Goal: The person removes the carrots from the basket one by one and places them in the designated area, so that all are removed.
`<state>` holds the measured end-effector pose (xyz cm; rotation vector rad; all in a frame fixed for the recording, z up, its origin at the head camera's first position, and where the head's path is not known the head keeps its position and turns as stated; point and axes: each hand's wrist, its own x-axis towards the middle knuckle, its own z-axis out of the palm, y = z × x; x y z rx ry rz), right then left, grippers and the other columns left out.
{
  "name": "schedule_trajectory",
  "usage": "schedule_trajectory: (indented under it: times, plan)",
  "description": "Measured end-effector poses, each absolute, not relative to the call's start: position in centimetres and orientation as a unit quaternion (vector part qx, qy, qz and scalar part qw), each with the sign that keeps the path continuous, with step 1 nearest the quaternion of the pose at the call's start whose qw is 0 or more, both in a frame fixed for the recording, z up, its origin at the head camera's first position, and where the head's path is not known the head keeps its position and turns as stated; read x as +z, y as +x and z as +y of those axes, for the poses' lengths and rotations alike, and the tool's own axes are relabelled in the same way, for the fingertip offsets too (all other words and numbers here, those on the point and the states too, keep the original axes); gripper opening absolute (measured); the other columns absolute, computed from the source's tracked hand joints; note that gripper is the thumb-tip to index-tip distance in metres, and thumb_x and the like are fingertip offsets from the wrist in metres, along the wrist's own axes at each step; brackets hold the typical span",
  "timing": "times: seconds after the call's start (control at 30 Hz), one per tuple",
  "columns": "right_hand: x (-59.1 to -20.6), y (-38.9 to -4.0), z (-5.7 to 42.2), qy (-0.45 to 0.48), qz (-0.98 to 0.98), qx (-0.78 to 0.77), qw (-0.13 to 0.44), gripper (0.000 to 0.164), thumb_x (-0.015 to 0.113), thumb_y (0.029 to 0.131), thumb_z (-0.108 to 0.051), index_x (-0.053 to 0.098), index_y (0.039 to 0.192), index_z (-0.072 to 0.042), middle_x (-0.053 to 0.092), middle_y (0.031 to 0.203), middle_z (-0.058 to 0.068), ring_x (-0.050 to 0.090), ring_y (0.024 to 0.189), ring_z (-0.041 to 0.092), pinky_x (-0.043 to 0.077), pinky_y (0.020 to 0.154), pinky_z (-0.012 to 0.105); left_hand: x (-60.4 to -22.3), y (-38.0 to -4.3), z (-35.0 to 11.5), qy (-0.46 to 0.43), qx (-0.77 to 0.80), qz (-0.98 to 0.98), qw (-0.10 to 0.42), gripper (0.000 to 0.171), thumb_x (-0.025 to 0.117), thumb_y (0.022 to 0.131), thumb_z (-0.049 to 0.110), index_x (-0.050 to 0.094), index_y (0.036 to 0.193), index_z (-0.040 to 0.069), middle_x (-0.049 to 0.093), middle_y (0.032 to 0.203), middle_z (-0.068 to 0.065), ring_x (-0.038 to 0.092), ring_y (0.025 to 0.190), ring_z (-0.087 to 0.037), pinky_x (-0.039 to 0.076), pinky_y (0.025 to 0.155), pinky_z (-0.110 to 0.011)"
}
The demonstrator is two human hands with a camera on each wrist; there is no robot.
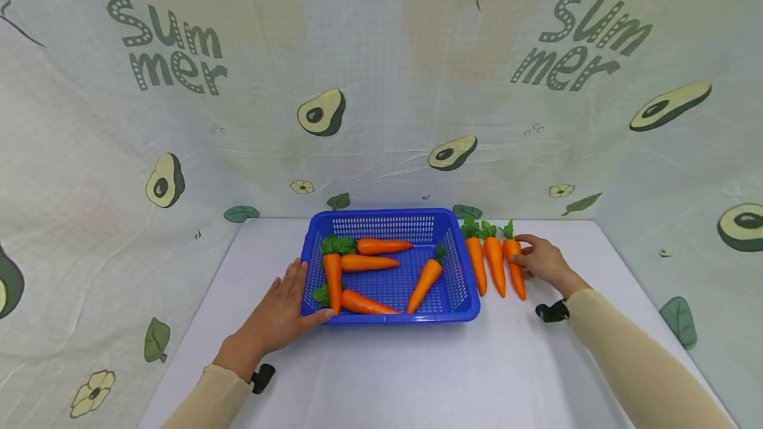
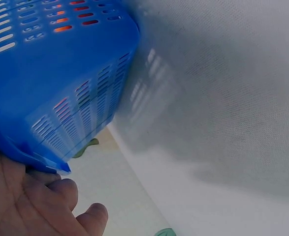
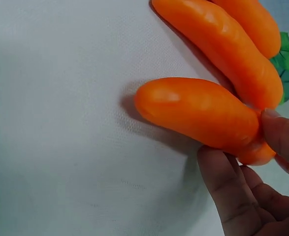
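Note:
A blue plastic basket (image 1: 381, 318) with slotted walls holds several orange carrots (image 1: 366, 302) with green tops. My left hand (image 1: 286, 313) rests against its left corner, fingers straight along the left side and thumb spread onto the front rim. In the left wrist view, the rim lies against the palm of that hand (image 2: 31, 199). To the right of the basket, three carrots lie side by side, tips toward me. My right hand (image 1: 541, 261) pinches the rightmost carrot (image 1: 515, 270) between thumb and fingers; the right wrist view shows this carrot (image 3: 198, 110) close over the table.
The other two carrots, a middle one (image 1: 494, 263) and one beside the basket (image 1: 476, 263), lie just left of my right hand. A white-covered table (image 1: 429, 376) carries everything. Behind it hangs a printed cloth (image 1: 381, 51) with avocados and lettering.

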<state>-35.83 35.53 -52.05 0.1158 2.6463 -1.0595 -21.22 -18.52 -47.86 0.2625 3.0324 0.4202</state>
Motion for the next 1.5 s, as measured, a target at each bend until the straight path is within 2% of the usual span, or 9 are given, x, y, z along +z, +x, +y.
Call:
schedule_trajectory:
  times: [0.2,0.57,1.17,1.5]
  plan:
    - [-52.22,-35.81,35.47,0.036,0.923,-0.358,0.135,0.066,0.063,0.095,-0.024,0.032,0.149,-0.003,0.049,0.132,0.035,0.069,0.078,0.021,0.061,0.071,0.035,-47.81,-21.13,-18.45,0.085,0.133,0.987,0.031,0.114,0.054,0.081,0.077,0.006,0.158,0.007,0.005,0.165,-0.014,0.015,0.151,-0.035,0.016,0.12,-0.057]
    - [-52.33,-35.69,35.4,0.039,0.923,-0.359,0.131,0.065,0.059,0.096,-0.024,0.031,0.15,-0.004,0.043,0.138,0.035,0.067,0.088,0.026,0.061,0.071,0.034,-47.83,-21.12,-18.48,0.086,0.128,0.988,0.026,0.114,0.054,0.081,0.077,0.006,0.158,0.008,0.006,0.165,-0.014,0.015,0.151,-0.035,0.016,0.12,-0.057]
    - [-52.19,-35.3,34.99,0.043,0.931,-0.344,0.115,0.064,0.061,0.095,-0.023,0.033,0.148,-0.002,0.044,0.137,0.035,0.067,0.089,0.027,0.061,0.072,0.034,-47.86,-21.02,-18.46,0.085,0.126,0.988,0.028,0.115,0.052,0.08,0.079,0.005,0.158,0.007,0.007,0.165,-0.015,0.015,0.151,-0.035,0.016,0.12,-0.057]
    - [-52.01,-34.97,35.24,0.045,0.95,-0.293,0.093,0.063,0.06,0.095,-0.032,0.038,0.145,-0.002,0.046,0.135,0.032,0.064,0.094,0.031,0.056,0.083,0.045,-47.41,-21.03,-18.45,0.094,0.1,0.99,0.021,0.117,0.047,0.079,0.083,0.009,0.157,0.005,0.009,0.164,-0.016,0.014,0.151,-0.035,0.015,0.12,-0.058]
